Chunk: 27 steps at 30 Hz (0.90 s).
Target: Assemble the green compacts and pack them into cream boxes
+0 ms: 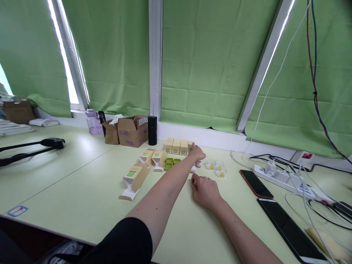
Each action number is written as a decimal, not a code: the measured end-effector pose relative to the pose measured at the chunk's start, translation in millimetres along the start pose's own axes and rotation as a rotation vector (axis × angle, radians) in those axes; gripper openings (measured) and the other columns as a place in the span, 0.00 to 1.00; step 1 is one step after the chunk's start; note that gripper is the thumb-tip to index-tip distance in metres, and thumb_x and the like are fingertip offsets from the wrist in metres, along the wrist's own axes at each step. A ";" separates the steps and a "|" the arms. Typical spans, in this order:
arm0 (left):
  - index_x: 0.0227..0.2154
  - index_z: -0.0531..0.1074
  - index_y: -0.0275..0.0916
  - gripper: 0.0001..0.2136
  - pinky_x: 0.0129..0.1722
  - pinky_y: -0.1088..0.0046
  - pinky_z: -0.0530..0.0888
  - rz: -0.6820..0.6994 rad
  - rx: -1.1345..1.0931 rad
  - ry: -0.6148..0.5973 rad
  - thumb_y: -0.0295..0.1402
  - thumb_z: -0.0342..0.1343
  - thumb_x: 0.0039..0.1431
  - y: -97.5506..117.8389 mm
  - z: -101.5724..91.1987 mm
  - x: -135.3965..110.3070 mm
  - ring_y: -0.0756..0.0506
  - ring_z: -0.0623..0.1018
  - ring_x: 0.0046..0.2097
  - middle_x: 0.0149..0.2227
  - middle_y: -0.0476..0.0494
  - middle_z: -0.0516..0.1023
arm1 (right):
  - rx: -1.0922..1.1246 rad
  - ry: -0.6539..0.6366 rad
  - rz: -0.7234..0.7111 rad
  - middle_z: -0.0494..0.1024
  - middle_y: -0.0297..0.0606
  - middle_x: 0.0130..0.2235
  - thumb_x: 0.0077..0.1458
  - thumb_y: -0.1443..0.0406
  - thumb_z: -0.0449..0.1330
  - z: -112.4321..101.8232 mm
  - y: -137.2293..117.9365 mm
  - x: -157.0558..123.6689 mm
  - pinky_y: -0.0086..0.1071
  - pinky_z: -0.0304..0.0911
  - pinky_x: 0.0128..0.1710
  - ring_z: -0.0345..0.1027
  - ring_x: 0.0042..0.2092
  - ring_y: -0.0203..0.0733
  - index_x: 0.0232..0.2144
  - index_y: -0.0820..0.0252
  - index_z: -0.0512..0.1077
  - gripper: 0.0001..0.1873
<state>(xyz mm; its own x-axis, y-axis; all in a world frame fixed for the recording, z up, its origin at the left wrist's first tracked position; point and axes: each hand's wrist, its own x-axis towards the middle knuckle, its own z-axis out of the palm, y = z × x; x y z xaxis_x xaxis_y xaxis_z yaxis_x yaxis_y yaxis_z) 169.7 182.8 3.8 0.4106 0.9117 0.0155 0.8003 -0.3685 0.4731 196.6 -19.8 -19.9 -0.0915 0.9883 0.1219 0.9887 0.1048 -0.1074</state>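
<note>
My left hand [197, 154] reaches far across the table and rests against the right end of a row of small tan boxes with green labels [178, 146], fingers curled over something pale I cannot make out. My right hand [205, 190] lies on the tabletop nearer me, fingers bent and loosely closed, with nothing visible in them. Between the hands and the row lie small green trays [171, 162]. Right of my left hand sit clear little cups with yellow pieces inside [217, 168]. Opened tan cartons [135, 178] [154, 158] lie to the left.
Two brown cardboard boxes [132, 131], a black cylinder [152, 130] and a purple bottle [93, 121] stand at the back by the green blinds. Two phones [255, 183] [288, 227], a power strip [283, 179] and cables crowd the right. A black stand arm [33, 148] lies at the left.
</note>
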 end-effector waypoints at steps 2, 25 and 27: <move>0.72 0.41 0.23 0.48 0.67 0.54 0.65 -0.018 -0.029 0.018 0.34 0.57 0.52 1.4 -2.0 -5.1 0.28 0.55 0.73 0.75 0.22 0.36 | 0.005 0.001 -0.001 0.82 0.41 0.41 0.64 0.64 0.54 -0.2 0.1 -0.3 0.33 0.52 0.33 0.77 0.42 0.49 0.43 0.54 0.70 0.07; 0.42 0.79 0.44 0.11 0.44 0.67 0.74 0.138 0.045 0.367 0.32 0.52 0.62 -98.5 -122.2 -204.1 0.41 0.81 0.41 0.39 0.46 0.86 | 0.033 0.036 -0.014 0.83 0.38 0.40 0.62 0.66 0.54 3.0 0.2 -1.8 0.33 0.43 0.29 0.76 0.40 0.46 0.42 0.55 0.71 0.08; 0.41 0.80 0.42 0.12 0.49 0.63 0.72 0.140 0.204 0.387 0.30 0.51 0.63 -114.6 -120.4 -211.5 0.39 0.81 0.45 0.39 0.43 0.86 | 0.043 0.036 -0.015 0.83 0.38 0.40 0.63 0.66 0.54 3.7 0.4 -2.0 0.33 0.43 0.29 0.76 0.40 0.46 0.42 0.55 0.71 0.08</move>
<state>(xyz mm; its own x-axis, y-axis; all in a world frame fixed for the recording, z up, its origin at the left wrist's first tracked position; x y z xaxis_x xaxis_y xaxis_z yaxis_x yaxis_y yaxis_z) -61.5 54.1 52.3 0.3584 0.8372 0.4132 0.8343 -0.4858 0.2606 196.7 -21.3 -23.8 -0.1007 0.9821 0.1589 0.9812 0.1245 -0.1475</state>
